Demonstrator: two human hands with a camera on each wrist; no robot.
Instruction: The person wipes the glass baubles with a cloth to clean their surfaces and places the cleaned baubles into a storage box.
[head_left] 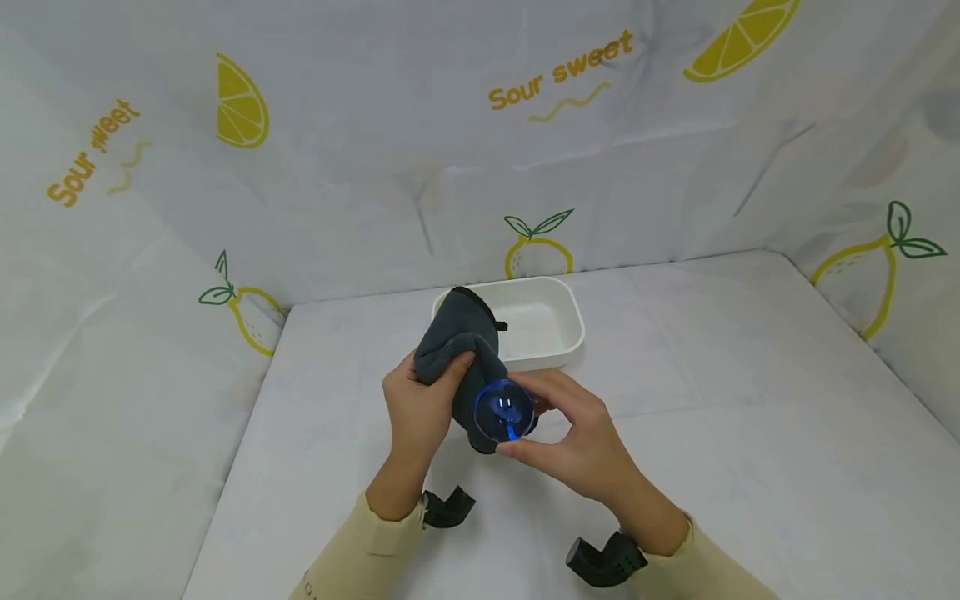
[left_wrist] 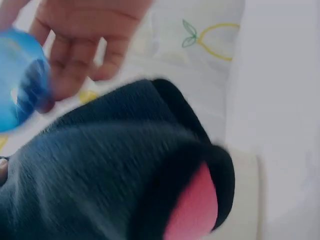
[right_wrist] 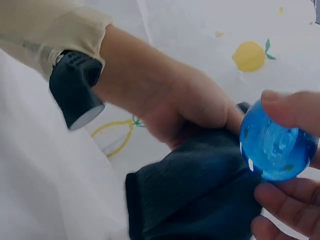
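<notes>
My left hand [head_left: 422, 415] grips a dark grey cloth [head_left: 468, 325] with black edging, thumb on top of a fold. A pink underside [left_wrist: 195, 210] shows at the cloth's folded end in the left wrist view. Between thumb and fingers, my right hand [head_left: 585, 437] pinches a clear blue ball [head_left: 504, 410], held up just right of the left hand. In the head view the ball overlaps the lower part of the cloth. The right wrist view shows the thumb on top of the blue ball [right_wrist: 277, 145] and fingers below, with the cloth [right_wrist: 200, 185] beside it.
A white rectangular tray [head_left: 543, 329] stands behind the hands, partly covered by the cloth in the head view. White sheeting with lemon prints [head_left: 538, 254] rises behind and beside the white table [head_left: 712, 400]. Black cameras [head_left: 607, 560] sit on both wrists.
</notes>
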